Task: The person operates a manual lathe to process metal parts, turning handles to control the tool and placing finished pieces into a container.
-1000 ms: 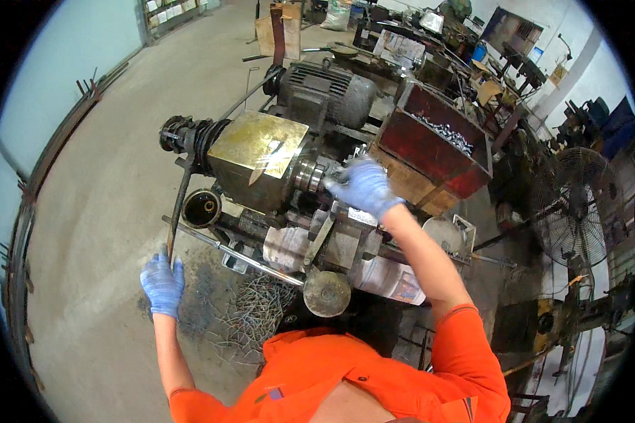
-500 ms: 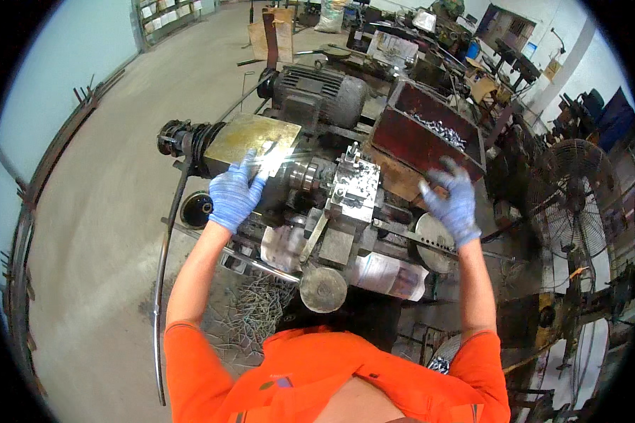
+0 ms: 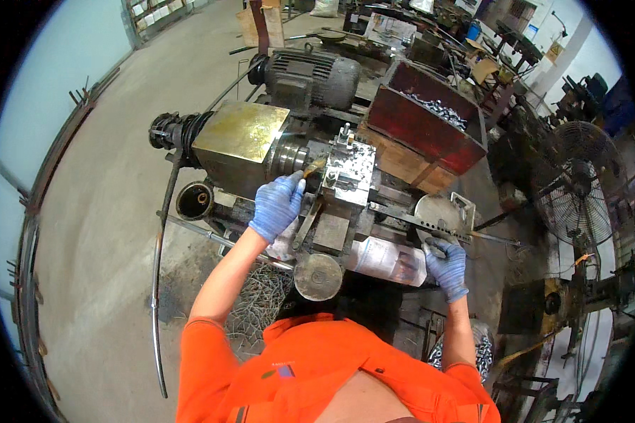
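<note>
My left hand (image 3: 278, 205), in a blue knitted glove, is closed on a small brush (image 3: 315, 167). The brush's yellowish-brown bristles are between the round metal chuck (image 3: 289, 156) and the shiny metal block (image 3: 351, 173) of the machine. Lower and to the right, my gloved right hand (image 3: 445, 267) has its fingers curled near the end of the perforated bar (image 3: 410, 217). What lies in those fingers is hidden. A grey disc (image 3: 436, 210) sits just above this hand, and a rolled printed paper (image 3: 388, 261) is to its left.
Behind the chuck stand a brass-coloured cover (image 3: 243, 130) and a ribbed motor (image 3: 310, 79). A dark red bin (image 3: 423, 130) holds many small metal parts. Thin metal rods (image 3: 257, 303) lie heaped on the floor. On the right is a large fan (image 3: 578, 183).
My left hand has moved from the brass-coloured cover right and down to the chuck, now with a brush. My right hand has dropped from beside the red bin and curled its fingers.
</note>
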The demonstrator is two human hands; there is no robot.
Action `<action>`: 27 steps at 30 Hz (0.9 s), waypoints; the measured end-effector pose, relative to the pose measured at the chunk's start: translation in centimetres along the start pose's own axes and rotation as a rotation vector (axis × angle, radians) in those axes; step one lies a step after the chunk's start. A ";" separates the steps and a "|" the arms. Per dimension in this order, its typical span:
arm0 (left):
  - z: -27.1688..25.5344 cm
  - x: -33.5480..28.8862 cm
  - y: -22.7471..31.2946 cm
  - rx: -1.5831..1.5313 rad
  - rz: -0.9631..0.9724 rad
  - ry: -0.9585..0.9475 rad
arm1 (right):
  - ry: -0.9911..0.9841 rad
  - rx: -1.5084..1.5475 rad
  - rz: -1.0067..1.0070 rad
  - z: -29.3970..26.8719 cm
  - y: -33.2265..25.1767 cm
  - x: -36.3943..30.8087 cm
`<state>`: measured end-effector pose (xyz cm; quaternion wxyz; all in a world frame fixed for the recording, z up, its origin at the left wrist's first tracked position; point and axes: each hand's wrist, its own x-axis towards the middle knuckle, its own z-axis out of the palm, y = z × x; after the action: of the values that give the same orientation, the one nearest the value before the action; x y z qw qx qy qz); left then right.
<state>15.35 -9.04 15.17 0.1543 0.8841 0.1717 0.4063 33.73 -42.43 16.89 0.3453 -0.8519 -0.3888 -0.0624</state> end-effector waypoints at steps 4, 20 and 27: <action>1.6 -0.3 -0.3 0.082 -0.017 -0.095 | 0.037 0.070 0.079 -0.1 0.1 -0.8; -8.0 2.8 -4.2 0.348 0.033 0.166 | 0.160 -0.120 0.147 -3.1 5.4 -5.5; -9.5 2.1 -2.9 -0.143 -0.410 -0.022 | 0.246 -0.170 0.603 -9.5 10.3 -12.2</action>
<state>8.73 -4.26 21.27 0.2981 0.8218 0.3169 0.3679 34.11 -60.72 13.97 0.3204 -0.9404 -0.0680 -0.0918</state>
